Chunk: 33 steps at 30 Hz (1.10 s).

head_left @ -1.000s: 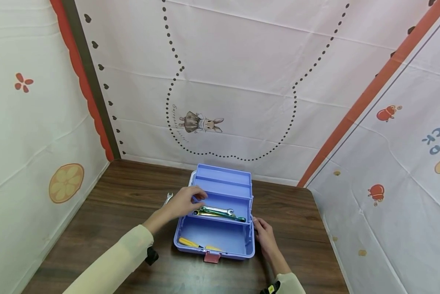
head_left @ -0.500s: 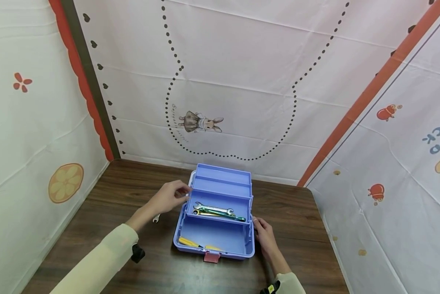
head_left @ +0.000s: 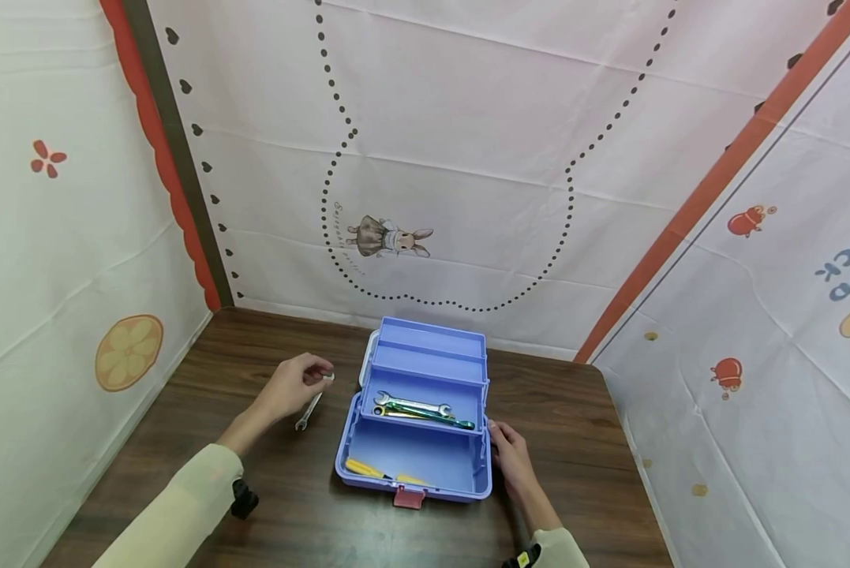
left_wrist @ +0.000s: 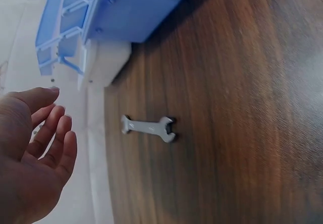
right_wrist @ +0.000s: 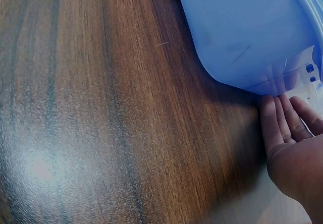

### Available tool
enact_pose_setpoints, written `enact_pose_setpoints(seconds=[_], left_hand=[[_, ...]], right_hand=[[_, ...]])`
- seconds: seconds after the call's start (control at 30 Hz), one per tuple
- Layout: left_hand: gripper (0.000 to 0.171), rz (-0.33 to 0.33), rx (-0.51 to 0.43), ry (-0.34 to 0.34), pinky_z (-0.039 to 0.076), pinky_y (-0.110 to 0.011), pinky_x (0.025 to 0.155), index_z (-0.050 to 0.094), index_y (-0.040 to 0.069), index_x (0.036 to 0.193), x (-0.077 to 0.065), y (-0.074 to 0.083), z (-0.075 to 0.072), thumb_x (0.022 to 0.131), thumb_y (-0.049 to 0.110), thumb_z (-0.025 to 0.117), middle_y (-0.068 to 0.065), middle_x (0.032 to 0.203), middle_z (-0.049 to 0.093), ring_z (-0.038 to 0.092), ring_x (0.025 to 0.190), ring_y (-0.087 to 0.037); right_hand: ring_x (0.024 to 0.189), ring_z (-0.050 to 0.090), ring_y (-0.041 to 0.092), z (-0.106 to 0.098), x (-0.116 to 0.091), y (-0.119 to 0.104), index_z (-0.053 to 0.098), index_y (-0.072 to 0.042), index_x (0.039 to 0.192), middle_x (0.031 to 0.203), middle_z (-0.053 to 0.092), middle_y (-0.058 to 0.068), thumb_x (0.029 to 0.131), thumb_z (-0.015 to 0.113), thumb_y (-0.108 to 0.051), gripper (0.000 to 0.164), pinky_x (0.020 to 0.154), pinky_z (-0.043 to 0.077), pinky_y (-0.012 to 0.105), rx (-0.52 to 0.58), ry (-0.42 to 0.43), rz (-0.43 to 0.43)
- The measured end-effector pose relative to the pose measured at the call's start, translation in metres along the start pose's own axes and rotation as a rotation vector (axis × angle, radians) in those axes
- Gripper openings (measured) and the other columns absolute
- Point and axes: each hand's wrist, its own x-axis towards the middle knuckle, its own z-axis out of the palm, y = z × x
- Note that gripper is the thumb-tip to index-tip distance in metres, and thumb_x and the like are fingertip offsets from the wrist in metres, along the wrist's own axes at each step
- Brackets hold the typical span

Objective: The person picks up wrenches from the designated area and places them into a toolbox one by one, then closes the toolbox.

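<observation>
A silver open-end wrench [left_wrist: 149, 127] lies on the table left of the blue toolbox [head_left: 428, 495]. Over it hovers my left hand [head_left: 293, 388], fingers loosely bent and holding nothing; the left wrist view shows a gap between this hand and the wrench. My right hand [head_left: 513, 457] rests its fairly straight fingertips [right_wrist: 270, 103] against the toolbox's right side. In the raised tray [head_left: 425, 384] lie several wrenches [head_left: 417, 406], silver, green and yellow. Yellow-handled tools [head_left: 364, 468] lie in the lower compartment; their working ends are partly hidden by the front wall.
The toolbox stands with its lid and tiers folded back, near the back of the brown wooden table [head_left: 574, 473]. A red latch [head_left: 409, 497] hangs at its front. Patterned cloth walls [head_left: 453, 158] enclose the table at the back and both sides.
My left hand has moved left, from above the tray of wrenches to above the wrench on the table. My right hand has stayed at the toolbox's side.
</observation>
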Motion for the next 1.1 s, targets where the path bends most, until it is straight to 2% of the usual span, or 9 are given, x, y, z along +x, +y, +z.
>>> enact_pose_setpoints(seconds=[0.17,0.4,0.53,0.77,1.1], left_hand=[[0.023,-0.031,-0.006,0.029,0.060,-0.039,0.081,0.073,-0.002,0.115,-0.005,-0.009,-0.002,0.093,0.000,0.079,-0.011,0.104,0.072,0.070,0.093,-0.026],[0.025,-0.079,0.013,0.037,0.060,-0.044,0.084,0.073,-0.001,0.117,-0.010,-0.023,0.001,0.093,0.002,0.080,-0.014,0.107,0.071,0.070,0.096,-0.028],[0.029,-0.106,0.027,0.030,0.060,-0.044,0.084,0.071,-0.003,0.120,-0.012,-0.030,0.008,0.093,0.004,0.080,-0.014,0.108,0.070,0.069,0.097,-0.029],[0.036,-0.152,0.028,0.037,0.058,-0.052,0.090,0.068,-0.006,0.126,-0.017,-0.038,0.021,0.094,0.004,0.080,-0.019,0.114,0.070,0.068,0.104,-0.035],[0.038,-0.134,0.013,0.085,0.059,-0.048,0.088,0.069,-0.009,0.122,-0.022,-0.048,0.039,0.088,0.001,0.082,-0.020,0.110,0.069,0.069,0.100,-0.034]], right_hand=[[0.097,0.067,0.015,-0.001,0.001,0.002,0.066,0.006,0.128,0.108,0.071,0.006,0.112,0.057,-0.029,0.040,0.079,0.060,0.030,-0.002,0.011,0.010],[0.094,0.067,0.015,-0.001,0.001,0.003,0.065,0.008,0.129,0.105,0.071,0.005,0.112,0.056,-0.030,0.042,0.078,0.060,0.030,-0.004,0.010,0.003],[0.094,0.067,0.016,-0.001,0.001,0.002,0.064,0.007,0.131,0.104,0.070,0.004,0.112,0.056,-0.031,0.043,0.078,0.059,0.029,-0.012,0.009,0.015],[0.094,0.066,0.017,0.000,0.000,0.002,0.064,0.007,0.132,0.104,0.069,0.005,0.112,0.057,-0.032,0.045,0.077,0.059,0.029,-0.027,0.014,0.017],[0.096,0.065,0.017,0.000,0.000,0.000,0.064,0.006,0.134,0.109,0.068,0.006,0.113,0.055,-0.032,0.044,0.078,0.059,0.029,-0.036,0.011,0.021]])
